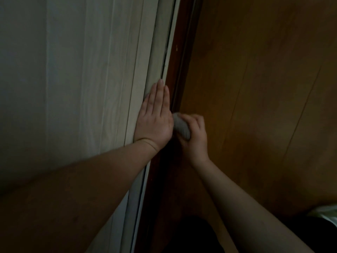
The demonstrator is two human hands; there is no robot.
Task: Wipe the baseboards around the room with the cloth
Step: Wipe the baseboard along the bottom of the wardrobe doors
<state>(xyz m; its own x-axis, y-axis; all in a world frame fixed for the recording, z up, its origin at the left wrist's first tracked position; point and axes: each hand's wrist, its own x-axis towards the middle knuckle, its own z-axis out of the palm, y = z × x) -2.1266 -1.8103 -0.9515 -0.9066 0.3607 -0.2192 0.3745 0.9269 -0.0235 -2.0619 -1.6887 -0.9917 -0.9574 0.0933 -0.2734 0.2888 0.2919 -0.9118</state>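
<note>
Here the left hand (155, 115) is lying flat, fingers straight and together, against the pale wood-grain panel (102, 88), while the right hand (194, 137) is gripping a bunched grey cloth (180, 126) against the dark brown baseboard (179, 66) beside the smooth wooden floor (264, 88).

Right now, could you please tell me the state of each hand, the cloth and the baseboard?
left hand: open, flat against the pale wall panel.
right hand: grip closed round the cloth.
cloth: bunched, pressed at the baseboard.
baseboard: dark, running along the wooden floor.
</note>
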